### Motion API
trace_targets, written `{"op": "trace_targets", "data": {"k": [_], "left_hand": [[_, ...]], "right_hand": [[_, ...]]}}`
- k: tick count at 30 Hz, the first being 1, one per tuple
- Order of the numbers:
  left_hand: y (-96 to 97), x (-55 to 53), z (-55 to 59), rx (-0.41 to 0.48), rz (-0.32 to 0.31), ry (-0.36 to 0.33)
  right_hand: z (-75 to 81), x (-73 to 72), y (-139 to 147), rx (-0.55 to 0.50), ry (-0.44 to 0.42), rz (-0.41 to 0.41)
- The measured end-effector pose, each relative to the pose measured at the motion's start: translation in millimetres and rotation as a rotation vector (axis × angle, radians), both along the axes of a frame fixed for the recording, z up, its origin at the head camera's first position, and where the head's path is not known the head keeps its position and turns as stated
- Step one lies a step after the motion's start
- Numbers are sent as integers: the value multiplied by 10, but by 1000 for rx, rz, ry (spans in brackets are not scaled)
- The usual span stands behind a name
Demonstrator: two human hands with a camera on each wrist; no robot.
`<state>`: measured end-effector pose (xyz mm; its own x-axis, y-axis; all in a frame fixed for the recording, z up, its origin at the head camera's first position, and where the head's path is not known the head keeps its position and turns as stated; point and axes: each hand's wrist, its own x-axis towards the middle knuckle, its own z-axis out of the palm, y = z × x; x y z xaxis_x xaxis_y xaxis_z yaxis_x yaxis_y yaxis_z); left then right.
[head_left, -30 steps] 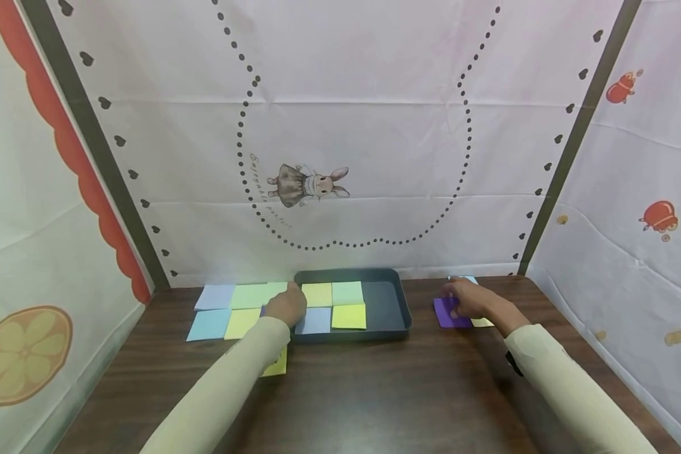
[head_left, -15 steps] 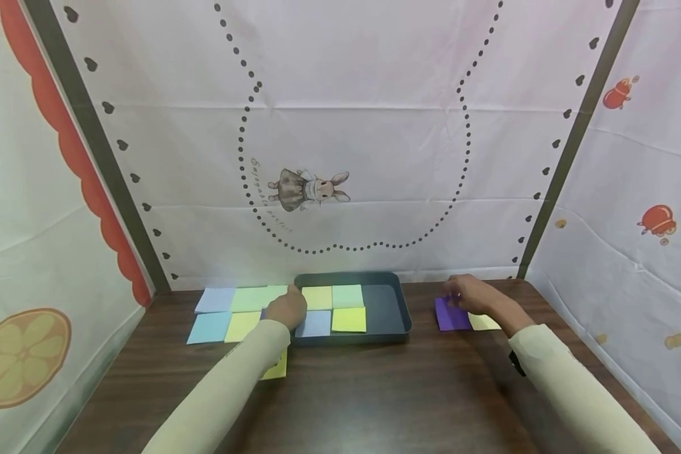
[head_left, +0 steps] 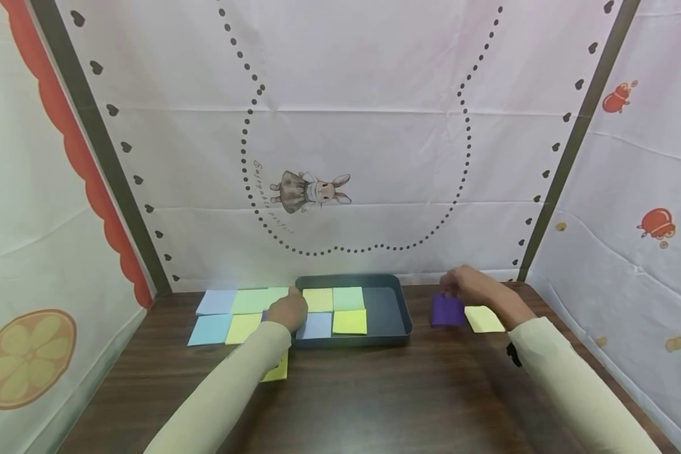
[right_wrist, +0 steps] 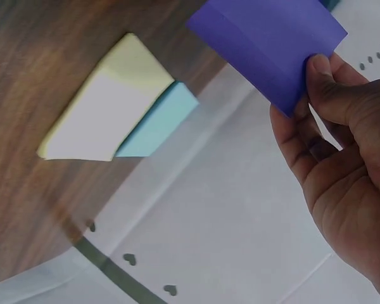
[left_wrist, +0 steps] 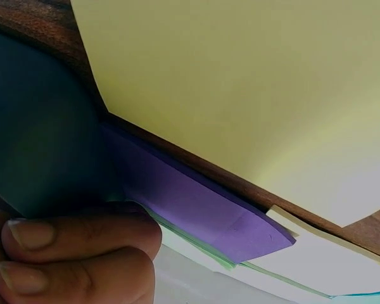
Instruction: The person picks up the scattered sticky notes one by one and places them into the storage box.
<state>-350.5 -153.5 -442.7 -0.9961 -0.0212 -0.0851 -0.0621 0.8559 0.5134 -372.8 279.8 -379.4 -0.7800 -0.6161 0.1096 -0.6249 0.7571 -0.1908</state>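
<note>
My right hand [head_left: 470, 285] pinches a purple sticky note [right_wrist: 266, 44] between thumb and fingers, raised at the back right of the table. Beside it lie a pale yellow sticky note [right_wrist: 98, 107] and a light blue one [right_wrist: 157, 123]; the arm hides the blue one in the head view. My left hand [head_left: 288, 309] holds the left edge of a dark blue tray [head_left: 384, 309], its fingers [left_wrist: 82, 237] curled against the tray's wall. Two rows of sticky notes lie in the tray, including a bright yellow one [head_left: 349, 321]. The tray's right part shows bare floor.
Left of the tray, several sticky notes lie in rows, among them a blue one [head_left: 210, 329] and a green one [head_left: 250, 301]. A purple one [left_wrist: 196, 190] is partly hidden by my left hand. A yellow note [head_left: 277, 369] lies nearer me. White printed cloth [head_left: 374, 157] hangs behind.
My right hand has lifted the purple note and drawn slightly up and left, so the pale yellow note beside it shows more fully. The left hand stays at the tray.
</note>
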Motion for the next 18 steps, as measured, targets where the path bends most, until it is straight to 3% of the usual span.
{"op": "trace_targets", "data": {"k": [6, 18], "left_hand": [[19, 40, 51, -18, 1, -2], [39, 54, 65, -17, 14, -14]], "right_hand": [[90, -19, -103, -13, 70, -4], [254, -38, -484, -70, 106, -153]]}}
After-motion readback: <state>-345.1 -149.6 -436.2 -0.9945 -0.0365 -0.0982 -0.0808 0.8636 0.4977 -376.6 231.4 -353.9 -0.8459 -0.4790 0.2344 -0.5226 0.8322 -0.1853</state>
